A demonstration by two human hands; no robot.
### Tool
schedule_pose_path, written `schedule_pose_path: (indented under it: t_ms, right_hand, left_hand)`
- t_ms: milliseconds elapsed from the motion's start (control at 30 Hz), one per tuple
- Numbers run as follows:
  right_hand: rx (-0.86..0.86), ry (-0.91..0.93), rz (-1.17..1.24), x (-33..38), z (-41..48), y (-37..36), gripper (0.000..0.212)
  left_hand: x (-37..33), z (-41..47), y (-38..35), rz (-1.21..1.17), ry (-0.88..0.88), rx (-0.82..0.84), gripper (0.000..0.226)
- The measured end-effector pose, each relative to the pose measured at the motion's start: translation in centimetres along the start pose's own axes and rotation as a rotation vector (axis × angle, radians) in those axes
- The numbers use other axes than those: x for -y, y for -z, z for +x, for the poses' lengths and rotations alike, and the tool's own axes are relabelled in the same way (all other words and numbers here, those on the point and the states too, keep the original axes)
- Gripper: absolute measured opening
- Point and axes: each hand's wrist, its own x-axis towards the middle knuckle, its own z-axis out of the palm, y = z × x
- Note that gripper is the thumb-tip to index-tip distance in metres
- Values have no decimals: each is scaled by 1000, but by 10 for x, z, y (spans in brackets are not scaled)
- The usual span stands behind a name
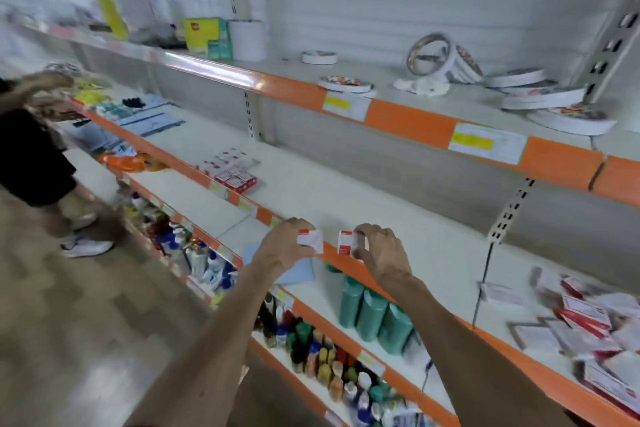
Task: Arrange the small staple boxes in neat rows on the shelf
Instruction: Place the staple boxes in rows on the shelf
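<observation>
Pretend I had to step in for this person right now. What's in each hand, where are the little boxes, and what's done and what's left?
Left hand: pinches one small staple box at the front edge of the shelf.
Right hand: pinches a second box beside it; the two boxes do not touch.
Done: a tidy block of boxes sits farther left on this shelf.
Left: a jumbled pile lies on the right section. The two held boxes probably go down next, then the pile needs sorting into rows.
</observation>
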Motion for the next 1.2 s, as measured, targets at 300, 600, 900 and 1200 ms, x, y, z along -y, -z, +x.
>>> schedule_pose_path:
  t_ms: [300, 600, 900, 1200]
  right_hand:
    - [21, 81, 240, 77, 73, -42, 33]
    - [33, 65, 338, 122, 205, -82, 37]
    - [73, 51, 299, 159, 294, -117, 40]
    - [52, -27, 250, 185, 345, -144, 40]
  left_hand:
    - [89, 27, 58, 9, 34, -109, 36]
    - [163, 131, 115, 123, 34, -94, 48]
    - [235, 202, 156, 62, 64, -76, 67]
    - [287, 265, 173, 59, 8, 28, 62]
